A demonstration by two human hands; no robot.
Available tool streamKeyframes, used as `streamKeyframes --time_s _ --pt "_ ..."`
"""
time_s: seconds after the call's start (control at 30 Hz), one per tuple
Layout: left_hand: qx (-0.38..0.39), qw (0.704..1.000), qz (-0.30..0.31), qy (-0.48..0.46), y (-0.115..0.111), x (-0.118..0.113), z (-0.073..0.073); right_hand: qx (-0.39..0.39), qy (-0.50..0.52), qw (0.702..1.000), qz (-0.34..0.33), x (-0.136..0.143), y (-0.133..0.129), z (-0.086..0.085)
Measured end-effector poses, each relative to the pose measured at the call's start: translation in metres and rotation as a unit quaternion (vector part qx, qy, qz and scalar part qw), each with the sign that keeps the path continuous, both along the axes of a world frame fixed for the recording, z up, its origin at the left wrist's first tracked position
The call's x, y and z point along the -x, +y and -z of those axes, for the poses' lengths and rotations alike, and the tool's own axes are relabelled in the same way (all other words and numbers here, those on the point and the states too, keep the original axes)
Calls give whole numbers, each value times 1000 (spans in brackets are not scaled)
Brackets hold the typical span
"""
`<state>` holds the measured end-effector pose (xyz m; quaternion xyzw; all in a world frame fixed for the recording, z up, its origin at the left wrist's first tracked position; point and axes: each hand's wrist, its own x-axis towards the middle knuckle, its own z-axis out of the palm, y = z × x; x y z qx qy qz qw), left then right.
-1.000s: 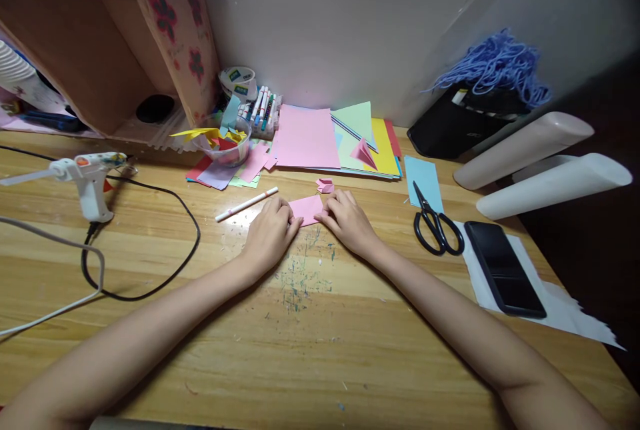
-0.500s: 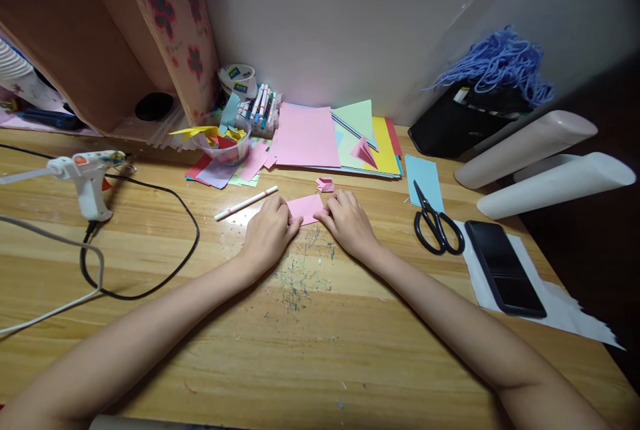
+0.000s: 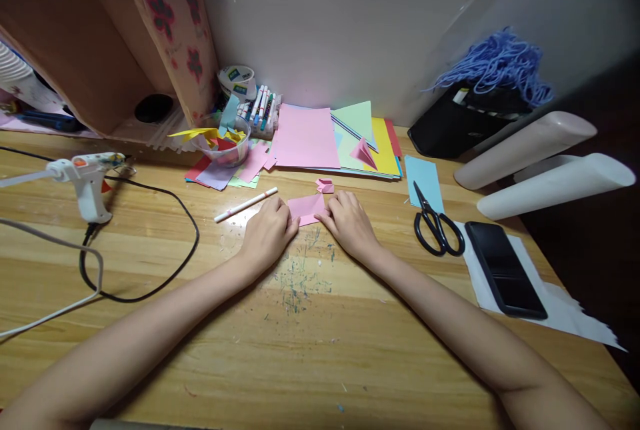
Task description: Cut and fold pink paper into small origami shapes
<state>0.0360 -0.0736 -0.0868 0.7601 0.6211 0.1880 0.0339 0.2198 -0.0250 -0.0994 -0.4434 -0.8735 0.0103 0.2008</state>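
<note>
A small pink piece of paper (image 3: 307, 208) lies on the wooden table between my two hands, with a fold along its near edge. My left hand (image 3: 269, 229) is closed on its left end, thumb along the near edge. On the right end, my right hand (image 3: 347, 222) pinches the paper between thumb and curled fingers. Just beyond it sits a small folded pink paper shape (image 3: 325, 185). A white marker (image 3: 246, 205) rests beside my left hand, slanting across the tabletop.
Black-handled scissors (image 3: 434, 223) overlap a blue paper (image 3: 417, 173) at right, near a phone (image 3: 505, 270). A glue gun (image 3: 85, 180) with cords stands at left. Behind are coloured sheets (image 3: 307, 137), a plastic bowl (image 3: 235, 151) of paper scraps and white paper rolls (image 3: 555, 187).
My left hand has shifted very slightly left, and a bit more of the pink paper shows between the hands. Both hands still hold its ends.
</note>
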Motion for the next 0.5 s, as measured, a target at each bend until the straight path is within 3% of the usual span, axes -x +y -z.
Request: streamKeyframes --time_s 0.3,0.5 --pt "-28 999 14 -15 3 -1 -6 9 9 1000 7 -1 -1 -1" --pt "-3 980 200 -12 2 3 0 34 4 999 11 -1 0 -1"
